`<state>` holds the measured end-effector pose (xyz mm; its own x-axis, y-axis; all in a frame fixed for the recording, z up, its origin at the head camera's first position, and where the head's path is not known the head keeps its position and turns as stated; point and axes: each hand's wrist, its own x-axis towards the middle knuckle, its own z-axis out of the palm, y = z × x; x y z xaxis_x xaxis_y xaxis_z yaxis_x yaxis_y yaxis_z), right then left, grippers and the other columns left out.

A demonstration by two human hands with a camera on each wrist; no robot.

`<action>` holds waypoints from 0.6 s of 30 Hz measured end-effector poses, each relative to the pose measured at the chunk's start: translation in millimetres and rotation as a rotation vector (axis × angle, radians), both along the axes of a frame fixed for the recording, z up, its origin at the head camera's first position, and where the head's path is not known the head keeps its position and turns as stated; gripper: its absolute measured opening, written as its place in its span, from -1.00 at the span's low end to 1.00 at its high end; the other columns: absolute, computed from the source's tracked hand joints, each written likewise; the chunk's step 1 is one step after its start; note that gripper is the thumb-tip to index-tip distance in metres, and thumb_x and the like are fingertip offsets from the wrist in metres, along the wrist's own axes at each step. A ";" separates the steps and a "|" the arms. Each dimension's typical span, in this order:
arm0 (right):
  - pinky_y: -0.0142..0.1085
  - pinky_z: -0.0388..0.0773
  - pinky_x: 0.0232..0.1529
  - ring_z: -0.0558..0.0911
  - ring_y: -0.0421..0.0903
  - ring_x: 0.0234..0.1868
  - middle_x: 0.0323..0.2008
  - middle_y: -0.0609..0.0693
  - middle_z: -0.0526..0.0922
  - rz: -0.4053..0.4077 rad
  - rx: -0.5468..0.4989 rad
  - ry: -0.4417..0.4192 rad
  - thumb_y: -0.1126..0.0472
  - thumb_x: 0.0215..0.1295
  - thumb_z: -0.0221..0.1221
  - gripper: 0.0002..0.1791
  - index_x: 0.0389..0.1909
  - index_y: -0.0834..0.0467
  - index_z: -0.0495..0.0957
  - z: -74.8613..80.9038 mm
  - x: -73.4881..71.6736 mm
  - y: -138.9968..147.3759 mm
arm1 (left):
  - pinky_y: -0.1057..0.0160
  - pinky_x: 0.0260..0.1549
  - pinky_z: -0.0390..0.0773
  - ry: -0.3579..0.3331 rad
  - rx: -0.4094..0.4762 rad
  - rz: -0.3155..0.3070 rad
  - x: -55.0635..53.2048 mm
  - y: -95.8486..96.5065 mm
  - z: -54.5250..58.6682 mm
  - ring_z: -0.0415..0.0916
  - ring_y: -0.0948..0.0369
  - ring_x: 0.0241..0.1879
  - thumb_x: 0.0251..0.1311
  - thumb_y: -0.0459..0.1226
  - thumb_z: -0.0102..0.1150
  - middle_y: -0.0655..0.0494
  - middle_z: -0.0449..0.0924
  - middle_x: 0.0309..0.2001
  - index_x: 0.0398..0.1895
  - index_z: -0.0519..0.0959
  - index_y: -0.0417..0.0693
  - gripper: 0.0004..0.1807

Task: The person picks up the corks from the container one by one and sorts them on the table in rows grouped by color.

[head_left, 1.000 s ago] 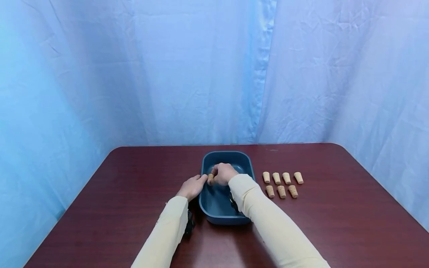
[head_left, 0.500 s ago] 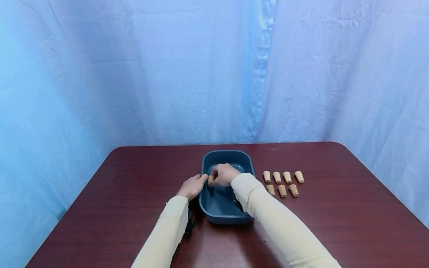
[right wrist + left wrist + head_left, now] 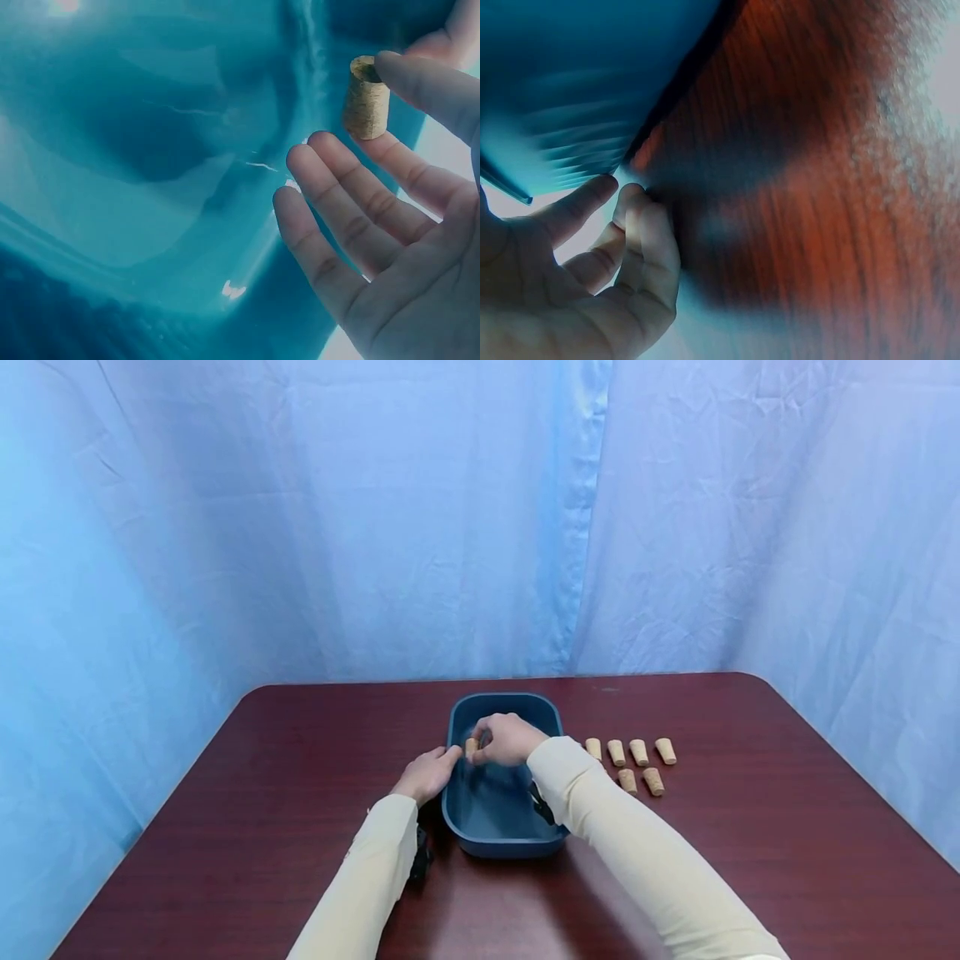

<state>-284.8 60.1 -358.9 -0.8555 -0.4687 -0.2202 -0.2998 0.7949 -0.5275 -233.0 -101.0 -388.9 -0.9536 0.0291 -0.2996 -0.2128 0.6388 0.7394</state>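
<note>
My right hand [image 3: 512, 740] pinches a cork stopper [image 3: 367, 101] between thumb and index finger, over the left side of a dark blue bin [image 3: 504, 842]. The other right fingers [image 3: 330, 191] stretch out below the stopper. At the bin's left wall, my left hand [image 3: 429, 773] has its fingertips right by the rim. Seen from the left wrist, one left finger [image 3: 589, 201] touches the bin's outer wall, while the others are loosely bent beside it. My right hand and sleeve hide part of the bin's inside.
More cork stoppers [image 3: 638, 752] stand in two rows on the dark red wooden table [image 3: 240, 810], right of the bin. The right sleeve [image 3: 637, 852] partly covers the near row. Pale blue curtains [image 3: 420, 527] hang behind the table.
My right hand has risen slightly with the stopper in its pinch. Its forearm has shifted right and now covers a stopper in the near row. My left hand stays by the rim.
</note>
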 end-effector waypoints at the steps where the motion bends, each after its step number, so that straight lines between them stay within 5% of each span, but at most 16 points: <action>1: -0.15 0.61 -0.06 0.62 -0.09 -0.17 -0.16 0.00 0.66 0.002 -0.008 0.001 0.09 0.40 0.30 -0.71 0.05 0.12 0.65 3.0 1.1 0.3 | -0.16 0.31 0.33 -0.002 -0.004 0.002 -0.3 0.0 -0.2 0.37 -0.15 0.32 0.58 0.02 -0.32 -0.26 0.31 0.44 0.51 0.29 -0.26 -0.33; 18: -0.18 0.64 -0.08 0.63 -0.11 -0.17 -0.18 -0.01 0.68 0.090 -0.069 0.073 0.07 0.40 0.29 -0.66 0.07 0.17 0.64 43.9 16.2 22.6 | -0.18 0.37 0.25 -0.028 0.015 0.021 -5.3 0.6 -4.1 0.25 -0.18 0.42 0.58 0.03 -0.30 -0.27 0.25 0.48 0.54 0.22 -0.28 -0.31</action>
<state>-268.5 82.8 -315.0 -0.8218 -0.5563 -0.1233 -0.4080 0.7255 -0.5542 -238.3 -100.4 -393.0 -0.9452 0.0137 -0.3262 -0.2470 0.6232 0.7421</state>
